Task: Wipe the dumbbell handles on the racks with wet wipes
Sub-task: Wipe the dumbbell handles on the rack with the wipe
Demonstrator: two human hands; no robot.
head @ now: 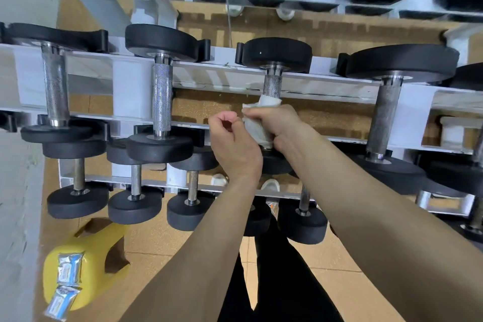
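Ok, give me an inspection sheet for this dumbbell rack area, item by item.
surface: white dumbbell rack, tiers loaded with black dumbbells.
job's things: wet wipe wrapped round the knurled handle of a middle-tier dumbbell.
clutter: yellow kettlebell on the floor, sachets lying on it.
grips: left hand curled, holding nothing; right hand holds the wet wipe on the handle.
cables: thin cord hanging behind the rack.
surroundings: tan floor; white wall at left.
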